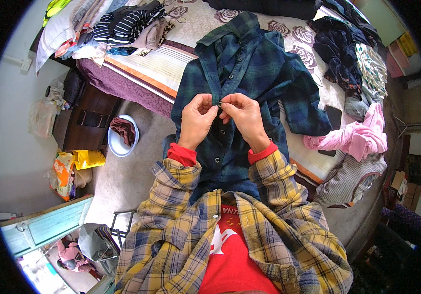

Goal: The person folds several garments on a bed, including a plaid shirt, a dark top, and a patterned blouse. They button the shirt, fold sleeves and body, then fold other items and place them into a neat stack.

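A dark green and navy plaid shirt (264, 66) lies over the edge of the bed with its collar at the far end. Its lower front hangs toward me. My left hand (196, 122) pinches the left edge of the front opening. Opposite it, my right hand (244, 117) pinches the other edge at a small button, and the fingertips of both hands meet there. Below my hands two buttons show on the front strip. Above them the front gapes open up to the collar. Whether the button sits in its hole is hidden by my fingers.
The bed (191, 27) has a rose-patterned cover and striped edge. Folded clothes (127, 24) lie far left; dark clothes (338, 49) and a pink garment (355, 137) lie right. A white basin (116, 147) holding brown cloth stands on the floor. A person (71, 255) is beyond the doorway.
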### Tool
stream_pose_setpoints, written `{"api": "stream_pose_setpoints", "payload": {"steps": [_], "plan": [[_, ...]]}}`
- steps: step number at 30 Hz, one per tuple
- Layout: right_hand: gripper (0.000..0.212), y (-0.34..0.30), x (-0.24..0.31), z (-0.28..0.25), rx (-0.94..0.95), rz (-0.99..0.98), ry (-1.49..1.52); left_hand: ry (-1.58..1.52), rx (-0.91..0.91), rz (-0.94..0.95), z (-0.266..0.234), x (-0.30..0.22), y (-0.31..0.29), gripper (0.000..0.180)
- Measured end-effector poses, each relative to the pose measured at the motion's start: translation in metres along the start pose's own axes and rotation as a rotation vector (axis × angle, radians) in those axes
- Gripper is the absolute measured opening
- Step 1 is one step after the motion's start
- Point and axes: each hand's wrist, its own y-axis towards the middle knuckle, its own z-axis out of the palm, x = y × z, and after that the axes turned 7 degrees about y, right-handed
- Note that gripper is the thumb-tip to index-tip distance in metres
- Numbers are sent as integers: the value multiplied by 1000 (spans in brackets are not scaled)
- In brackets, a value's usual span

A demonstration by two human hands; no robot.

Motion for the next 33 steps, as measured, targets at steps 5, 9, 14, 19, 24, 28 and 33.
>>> {"api": "stream_pose_setpoints", "payload": {"steps": [5,9,14,19,24,28,33], "plan": [[9,5,-2,-1,2,-31,-24,113,13,61,-2,-4,1,15],[8,16,3,-4,51,-31,-45,89,82,33,-11,-6,15,12],[9,28,12,-11,105,31,-24,-42,174,-20,-19,-6,28,14],[9,23,5,-8,14,11,-83,-126,153,-44,-13,3,24,15],[16,12,-2,0,-105,-55,-220,44,63,27,0,14,18,11],[18,10,-2,8,-217,-220,-521,134,-38,30,16,13,12,7],[19,9,-3,12,-261,-267,-611,261,-156,91,25,7,3,11]]}}
